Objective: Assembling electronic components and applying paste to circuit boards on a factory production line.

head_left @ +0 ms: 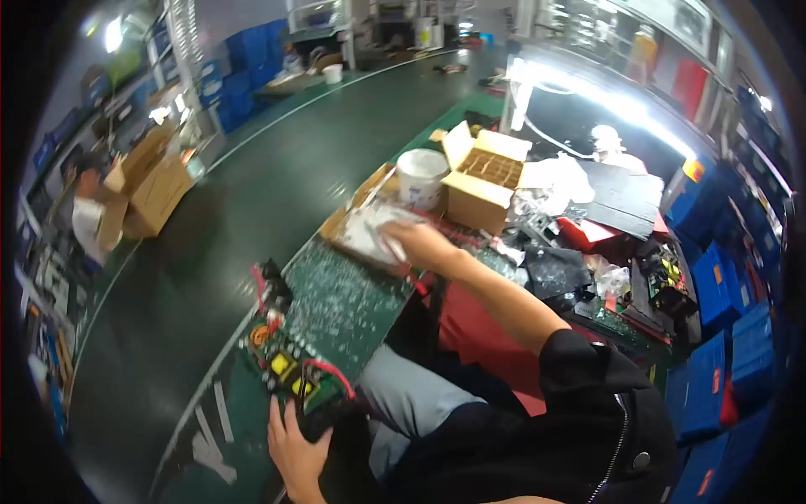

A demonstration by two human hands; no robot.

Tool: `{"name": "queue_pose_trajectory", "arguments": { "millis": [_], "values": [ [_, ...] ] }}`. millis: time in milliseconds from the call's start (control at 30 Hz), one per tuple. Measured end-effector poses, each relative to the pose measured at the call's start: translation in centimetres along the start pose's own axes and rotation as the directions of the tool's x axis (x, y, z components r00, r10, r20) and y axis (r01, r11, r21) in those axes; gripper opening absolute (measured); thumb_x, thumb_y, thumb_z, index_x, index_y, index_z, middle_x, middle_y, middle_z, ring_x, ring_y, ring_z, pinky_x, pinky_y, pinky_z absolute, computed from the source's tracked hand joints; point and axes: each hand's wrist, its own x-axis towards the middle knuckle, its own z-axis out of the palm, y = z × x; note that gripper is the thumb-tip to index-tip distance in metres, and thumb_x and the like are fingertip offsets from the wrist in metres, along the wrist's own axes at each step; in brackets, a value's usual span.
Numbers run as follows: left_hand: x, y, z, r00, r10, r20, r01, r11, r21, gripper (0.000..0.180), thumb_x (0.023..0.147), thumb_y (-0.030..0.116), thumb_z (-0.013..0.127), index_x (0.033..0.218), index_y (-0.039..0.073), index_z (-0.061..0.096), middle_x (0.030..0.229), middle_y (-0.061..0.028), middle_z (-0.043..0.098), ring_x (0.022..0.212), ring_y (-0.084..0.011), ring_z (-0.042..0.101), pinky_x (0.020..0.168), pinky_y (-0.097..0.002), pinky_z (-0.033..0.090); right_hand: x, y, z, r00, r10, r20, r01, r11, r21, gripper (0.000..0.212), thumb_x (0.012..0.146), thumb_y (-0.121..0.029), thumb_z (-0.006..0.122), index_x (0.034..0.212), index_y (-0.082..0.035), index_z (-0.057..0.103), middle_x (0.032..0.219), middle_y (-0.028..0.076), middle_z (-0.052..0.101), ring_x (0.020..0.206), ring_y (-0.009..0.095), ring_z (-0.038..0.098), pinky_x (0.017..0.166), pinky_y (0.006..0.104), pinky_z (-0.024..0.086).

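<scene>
At the near end of a circuit board [284,366], my left hand [295,452] curls its fingers and thumb around a dark part. Yellow-wrapped transformers, a copper coil and a thick red wire [332,372] show on this board. My right hand [417,245] reaches forward over a whitish heap [369,232] in a shallow cardboard tray [336,225]. Its fingers dip into the heap and are partly blurred, so their grip is unclear. Just beyond stands a white bucket [422,180]. Black parts with a red lead [273,288] lie past the board.
An open carton with dividers [489,172] stands beside the bucket. White scraps litter the green bench mat [340,294]. Black bags [554,270] and loose electronics crowd the right side, near blue bins [705,386]. A person [88,214] is at far left by a cardboard box [159,191].
</scene>
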Motion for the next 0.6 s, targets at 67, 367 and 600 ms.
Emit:
{"name": "queue_pose_trajectory", "arguments": {
  "millis": [67,367,600],
  "values": [
    [-0.3,-1.0,0.7,0.981,0.077,-0.177,-0.077,0.997,0.008,0.063,0.062,0.021,0.085,0.119,0.006,0.061,0.127,-0.0146,0.059,0.111,-0.0368,0.059,0.090,-0.0440,0.050,-1.2,-7.2,-1.9,0.960,0.196,-0.201,-0.156,0.968,0.196,0.030,0.079,-0.004,0.068,0.109,-0.003,0.064,0.105,0.014,0.066,0.088,0.034,0.066,0.075,0.0411,0.054],
    [0.2,7.7,3.0,0.948,-0.049,-0.315,0.016,0.994,-0.107,0.040,0.082,0.038,0.074,0.071,0.003,0.060,0.072,-0.0165,0.064,0.066,-0.0372,0.065,0.056,-0.0463,0.052,-8.4,-20.9,3.1,0.779,0.508,0.366,-0.398,-0.050,0.916,0.055,0.096,-0.019,0.059,0.141,-0.003,0.031,0.120,0.014,0.045,0.089,0.020,0.060,0.075,0.0387,0.060],
    [7.1,5.2,1.0,0.907,0.212,-0.365,-0.349,0.863,-0.365,0.015,0.078,0.021,0.061,0.070,0.007,0.063,0.071,-0.0105,0.065,0.065,-0.0325,0.063,0.059,-0.0396,0.050,-5.9,-18.1,1.7,0.716,0.470,0.516,-0.451,-0.252,0.856,0.056,0.080,-0.015,0.069,0.127,-0.002,0.043,0.101,0.004,0.053,0.090,0.016,0.056,0.077,0.0294,0.046]
  ]
}}
